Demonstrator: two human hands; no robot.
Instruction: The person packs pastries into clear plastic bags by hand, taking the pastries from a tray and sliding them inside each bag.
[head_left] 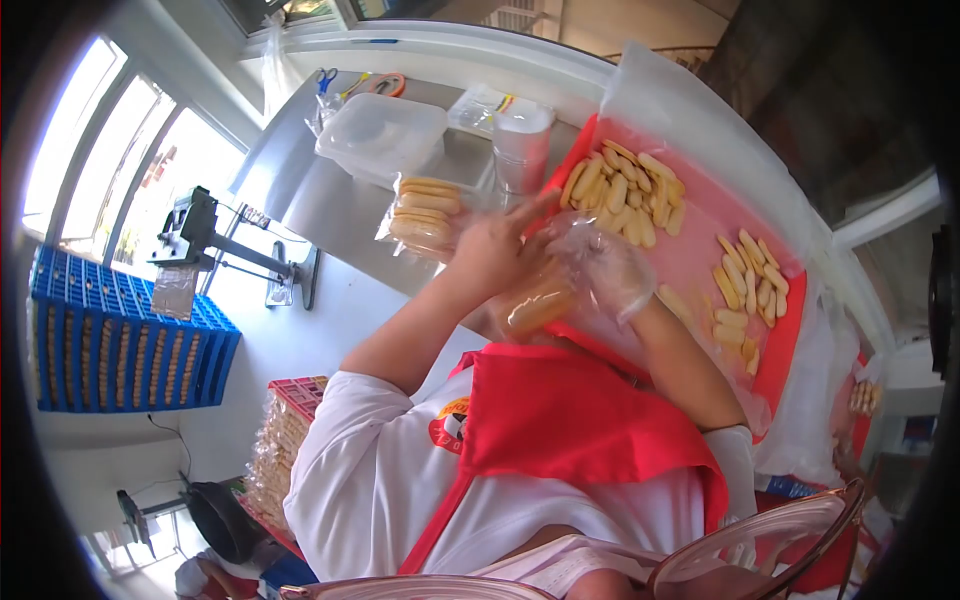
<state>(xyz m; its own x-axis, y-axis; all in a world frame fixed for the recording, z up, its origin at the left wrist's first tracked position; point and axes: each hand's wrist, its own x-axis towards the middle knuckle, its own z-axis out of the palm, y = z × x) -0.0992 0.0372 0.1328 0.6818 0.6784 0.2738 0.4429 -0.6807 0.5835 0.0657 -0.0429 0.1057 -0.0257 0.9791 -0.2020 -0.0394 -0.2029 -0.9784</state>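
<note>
A clear plastic bag of ladyfinger biscuits point(537, 308) hangs between my hands, close in front of my red apron. My bare left hand point(503, 248) is at the top of the bag, with some fingers stretched forward and others closing on the plastic; motion smears them a little. My right hand point(612, 272), in a clear plastic glove, grips the gathered mouth of the same bag from the other side. Just left of my left hand, a filled bag of ladyfingers point(425, 213) lies on the metal table. Loose ladyfingers point(632, 192) are heaped in the red tray point(700, 190) beyond my right hand.
A translucent plastic tub point(385, 135), a stack of clear packaging point(522, 148), scissors point(326, 80) and tape point(388, 85) are on the metal table point(290, 150). More ladyfingers point(748, 285) lie at the tray's right. A sealing machine point(195, 232) and blue crates point(130, 335) stand left.
</note>
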